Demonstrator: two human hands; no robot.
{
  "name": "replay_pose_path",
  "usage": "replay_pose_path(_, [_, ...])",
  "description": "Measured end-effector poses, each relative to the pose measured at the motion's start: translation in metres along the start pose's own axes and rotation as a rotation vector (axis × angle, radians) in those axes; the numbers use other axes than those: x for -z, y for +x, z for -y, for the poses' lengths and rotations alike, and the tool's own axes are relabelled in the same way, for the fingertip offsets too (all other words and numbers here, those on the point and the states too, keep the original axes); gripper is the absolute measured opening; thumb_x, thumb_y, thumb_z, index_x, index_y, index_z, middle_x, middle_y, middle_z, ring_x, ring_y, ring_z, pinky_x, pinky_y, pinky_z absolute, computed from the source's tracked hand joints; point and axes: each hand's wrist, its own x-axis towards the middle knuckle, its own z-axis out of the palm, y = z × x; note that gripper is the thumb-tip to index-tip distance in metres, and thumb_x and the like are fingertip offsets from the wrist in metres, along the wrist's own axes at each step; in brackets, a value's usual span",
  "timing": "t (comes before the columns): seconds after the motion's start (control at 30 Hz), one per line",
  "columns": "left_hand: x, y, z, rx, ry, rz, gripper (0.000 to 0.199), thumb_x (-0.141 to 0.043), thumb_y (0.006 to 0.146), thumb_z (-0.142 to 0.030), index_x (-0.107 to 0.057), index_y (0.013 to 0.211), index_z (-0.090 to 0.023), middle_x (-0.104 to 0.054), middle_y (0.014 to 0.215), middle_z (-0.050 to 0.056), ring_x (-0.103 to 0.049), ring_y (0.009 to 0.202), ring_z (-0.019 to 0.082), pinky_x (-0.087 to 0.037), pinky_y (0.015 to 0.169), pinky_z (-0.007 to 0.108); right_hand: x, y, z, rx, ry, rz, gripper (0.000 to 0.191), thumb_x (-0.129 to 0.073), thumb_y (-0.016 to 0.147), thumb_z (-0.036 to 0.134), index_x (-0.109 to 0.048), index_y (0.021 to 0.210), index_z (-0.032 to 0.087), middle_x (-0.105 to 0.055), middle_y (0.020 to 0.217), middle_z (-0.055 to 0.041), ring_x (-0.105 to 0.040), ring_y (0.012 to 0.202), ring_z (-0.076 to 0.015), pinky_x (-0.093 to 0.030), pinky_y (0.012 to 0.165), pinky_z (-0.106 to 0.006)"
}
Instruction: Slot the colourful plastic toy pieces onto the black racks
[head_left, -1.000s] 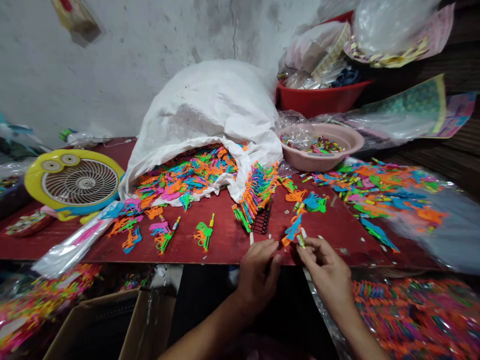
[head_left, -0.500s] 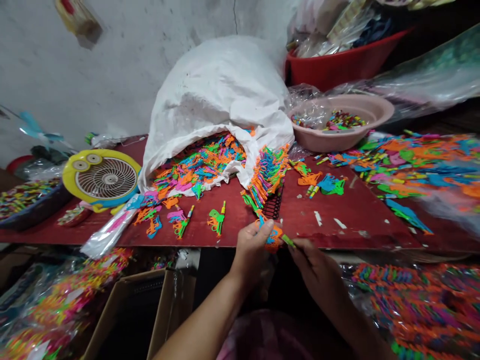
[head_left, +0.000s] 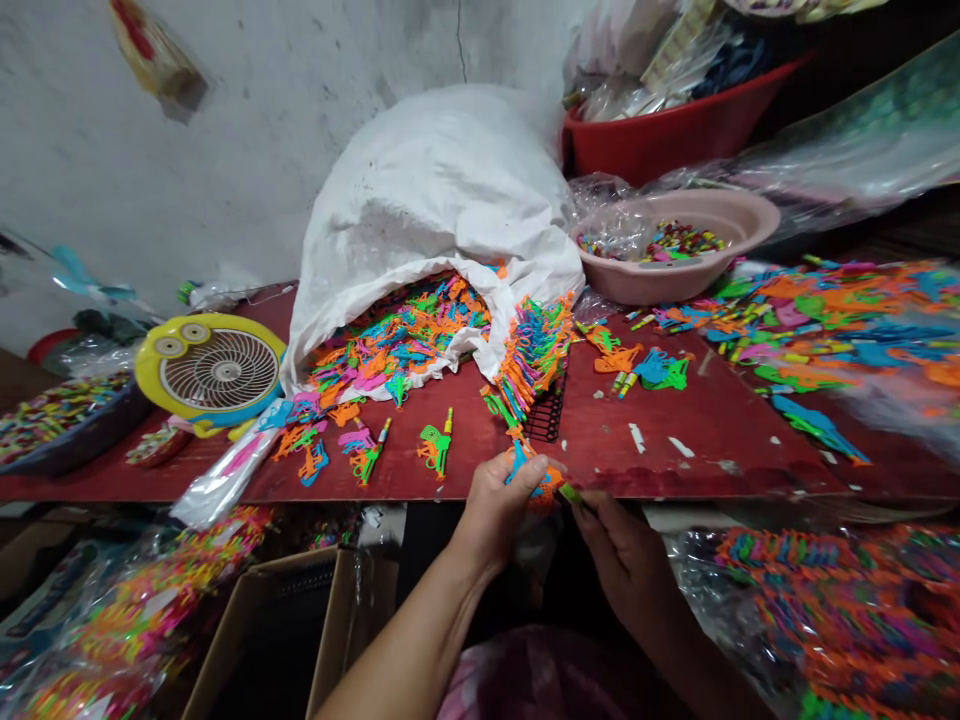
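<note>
My left hand is closed on an orange and blue plastic toy gun, its thumb pressed on top, at the table's front edge. My right hand pinches a small yellow-green stick-like piece close by the toy's right side. Whether the two parts touch is hard to see. Just beyond my hands, a slanting stack of toy guns rests on a black wire rack. To the left lies a green and orange toy gun with a yellow-tipped stick on it.
A big white sack spills colourful toy guns onto the red table. A pink basin holds small pieces. More toys are heaped at right. A yellow fan stands left; an open carton sits below.
The view has shifted slightly. My hands stay close together, and the yellow-green piece has come a little nearer to the orange and blue toy gun.
</note>
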Motion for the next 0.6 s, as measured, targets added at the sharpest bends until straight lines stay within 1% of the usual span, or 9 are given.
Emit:
replay_pose_path(0.07, [0.005, 0.0, 0.001, 0.005, 0.003, 0.024, 0.043, -0.072, 0.079, -0.049, -0.073, 0.088, -0.007, -0.066, 0.071, 0.006, -0.056, 0.058, 0.01, -0.04, 0.055, 0.02, -0.002, 0.0, 0.001, -0.03, 0.044, 0.02, 0.026, -0.041, 0.099, 0.037, -0.06, 0.088, 0.022, -0.053, 0.063, 0.0043, -0.052, 0.056, -0.0109, -0.04, 0.053, -0.02])
replay_pose_path(0.13, [0.008, -0.001, 0.002, 0.011, 0.001, 0.04, 0.042, -0.072, 0.08, -0.048, -0.073, 0.09, -0.007, -0.067, 0.072, 0.006, -0.057, 0.058, 0.01, -0.041, 0.056, 0.02, -0.003, 0.002, 0.0, -0.058, 0.073, 0.034, 0.028, -0.041, 0.099, 0.04, -0.06, 0.088, 0.022, -0.049, 0.061, 0.005, -0.047, 0.053, -0.0104, -0.038, 0.051, -0.02])
replay_pose_path(0.27, [0.009, -0.003, 0.005, 0.008, -0.024, 0.017, 0.041, -0.072, 0.081, -0.047, -0.072, 0.096, -0.009, -0.069, 0.081, 0.008, -0.06, 0.068, 0.012, -0.045, 0.066, 0.021, -0.001, 0.011, -0.006, -0.063, 0.05, 0.107, 0.032, -0.042, 0.099, 0.043, -0.06, 0.085, 0.021, -0.052, 0.065, 0.0037, -0.05, 0.059, -0.0107, -0.039, 0.056, -0.021])
replay_pose_path(0.33, [0.01, -0.005, 0.006, -0.018, -0.004, 0.004, 0.042, -0.071, 0.082, -0.048, -0.071, 0.102, -0.01, -0.07, 0.087, 0.008, -0.062, 0.074, 0.013, -0.047, 0.073, 0.023, 0.007, 0.018, -0.01, -0.067, 0.005, 0.135, 0.037, -0.041, 0.098, 0.045, -0.058, 0.077, 0.021, -0.053, 0.065, 0.0031, -0.051, 0.06, -0.0111, -0.039, 0.058, -0.022])
replay_pose_path(0.37, [0.012, -0.004, 0.007, -0.038, 0.022, -0.016, 0.044, -0.069, 0.083, -0.049, -0.07, 0.105, -0.011, -0.07, 0.089, 0.007, -0.061, 0.075, 0.013, -0.047, 0.074, 0.023, 0.013, 0.021, -0.013, -0.079, -0.017, 0.125, 0.039, -0.041, 0.098, 0.046, -0.057, 0.073, 0.021, -0.052, 0.063, 0.003, -0.051, 0.059, -0.0113, -0.039, 0.058, -0.023])
replay_pose_path(0.43, [0.02, -0.001, 0.008, -0.1, 0.086, -0.114, 0.048, -0.063, 0.086, -0.054, -0.068, 0.108, -0.012, -0.068, 0.089, 0.007, -0.059, 0.073, 0.011, -0.047, 0.071, 0.023, 0.029, 0.028, -0.02, -0.129, -0.059, 0.05, 0.041, -0.042, 0.096, 0.05, -0.057, 0.071, 0.021, -0.051, 0.06, 0.0031, -0.05, 0.057, -0.0119, -0.039, 0.056, -0.023])
replay_pose_path(0.5, [0.032, 0.008, 0.012, -0.176, 0.143, -0.27, 0.049, -0.059, 0.087, -0.057, -0.067, 0.107, -0.012, -0.067, 0.087, 0.006, -0.057, 0.069, 0.01, -0.046, 0.066, 0.022, 0.047, 0.037, -0.029, -0.19, -0.109, -0.084, 0.041, -0.045, 0.093, 0.054, -0.062, 0.075, 0.021, -0.052, 0.059, 0.0028, -0.05, 0.056, -0.0131, -0.038, 0.054, -0.024])
replay_pose_path(0.57, [0.045, 0.023, 0.016, -0.242, 0.205, -0.377, 0.047, -0.065, 0.083, -0.053, -0.065, 0.106, -0.013, -0.067, 0.091, 0.007, -0.059, 0.073, 0.012, -0.047, 0.067, 0.023, 0.065, 0.052, -0.041, -0.224, -0.184, -0.217, 0.042, -0.047, 0.089, 0.058, -0.065, 0.079, 0.021, -0.055, 0.059, 0.0017, -0.051, 0.056, -0.0144, -0.037, 0.054, -0.025])
replay_pose_path(0.6, [0.05, 0.031, 0.019, -0.274, 0.25, -0.39, 0.047, -0.071, 0.078, -0.049, -0.064, 0.108, -0.013, -0.066, 0.094, 0.007, -0.06, 0.078, 0.013, -0.048, 0.07, 0.024, 0.072, 0.061, -0.048, -0.233, -0.229, -0.265, 0.044, -0.047, 0.088, 0.059, -0.066, 0.079, 0.02, -0.055, 0.058, 0.0011, -0.051, 0.056, -0.0148, -0.036, 0.053, -0.025])
